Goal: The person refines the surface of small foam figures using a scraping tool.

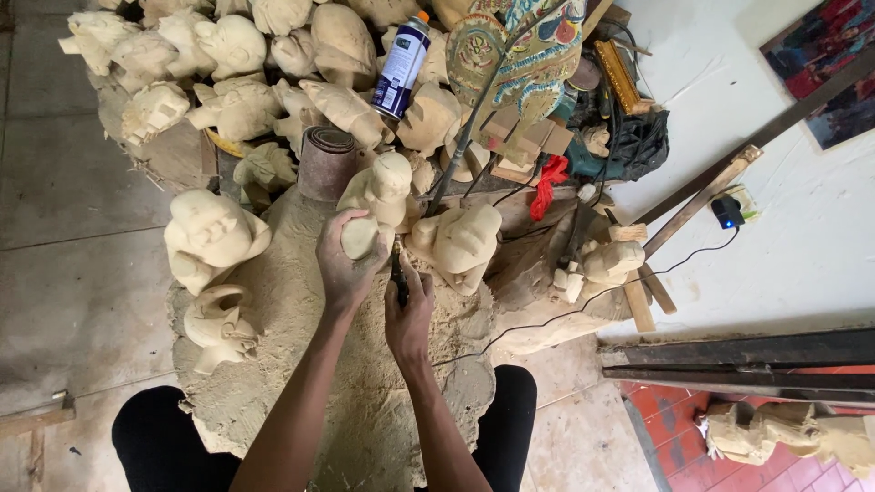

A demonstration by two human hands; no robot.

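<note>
My left hand (342, 260) grips a pale unpainted wooden figure (376, 202), holding it near its lower end above a sawdust-covered cloth (301, 346). My right hand (407, 314) is closed around a dark-handled carving tool (398, 276), its tip pressed against the figure's lower edge. The two hands sit close together, just in front of my knees. A second carved figure (460, 241) lies right beside the tool, to the right.
Many rough carved wooden figures (214, 237) pile up left and behind. A roll of sandpaper (326, 162), a spray can (401, 64), a painted flat puppet (524, 55), wood offcuts, a red rag and cables crowd the back. A white wall with slats stands right.
</note>
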